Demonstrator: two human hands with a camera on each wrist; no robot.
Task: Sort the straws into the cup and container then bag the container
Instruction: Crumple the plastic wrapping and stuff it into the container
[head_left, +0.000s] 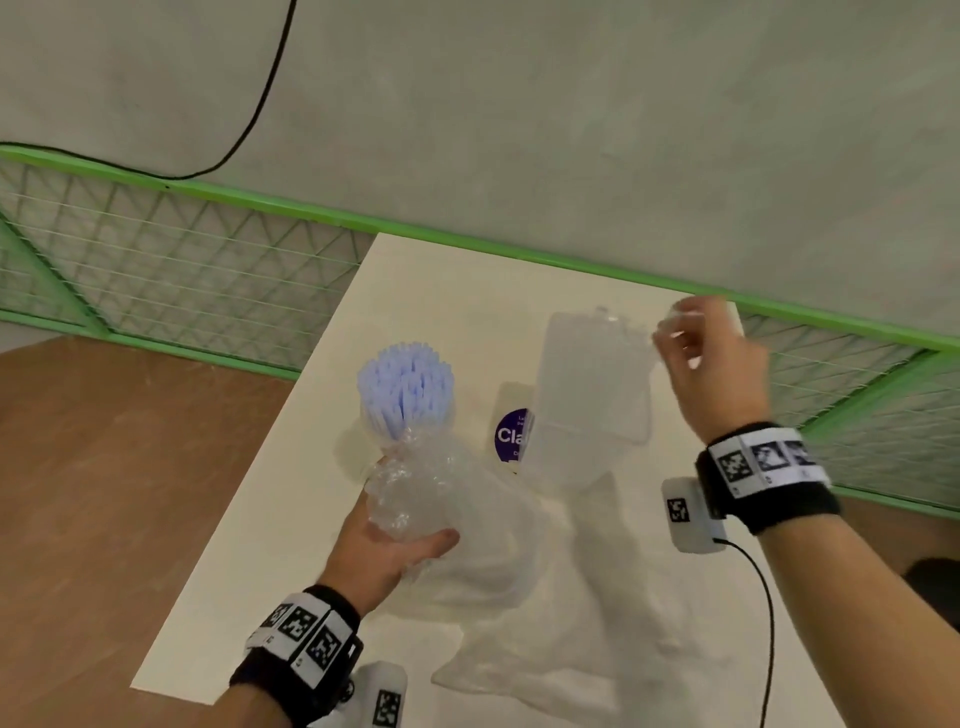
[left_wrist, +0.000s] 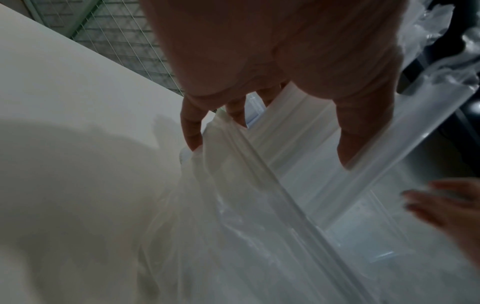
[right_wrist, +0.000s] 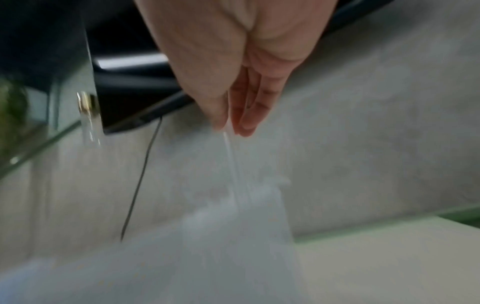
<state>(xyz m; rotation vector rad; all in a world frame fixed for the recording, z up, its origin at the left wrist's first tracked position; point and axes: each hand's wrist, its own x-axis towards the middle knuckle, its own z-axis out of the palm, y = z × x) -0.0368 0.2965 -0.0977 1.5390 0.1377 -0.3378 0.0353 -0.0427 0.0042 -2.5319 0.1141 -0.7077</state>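
A clear cup (head_left: 410, 415) packed with pale blue straws (head_left: 405, 379) stands upright at the table's left. A large clear plastic bag (head_left: 519, 571) spreads over the white table (head_left: 260, 597). My left hand (head_left: 395, 545) grips a crumpled bunch of the bag just in front of the cup; its fingers (left_wrist: 192, 127) curl round the bag (left_wrist: 233, 205). My right hand (head_left: 691, 338) is raised at the far right and pinches the bag's (right_wrist: 233, 226) thin edge between thumb and fingers (right_wrist: 246, 119). A translucent rectangular container (head_left: 592, 384) (left_wrist: 350, 216) stands tilted between the hands, veiled by the film.
A white item with a purple label (head_left: 511, 434) sits behind the container. A green mesh fence (head_left: 182, 270) runs along the table's far side, with a black cable (head_left: 260, 104) over it. Brown floor (head_left: 104, 467) lies left of the table edge.
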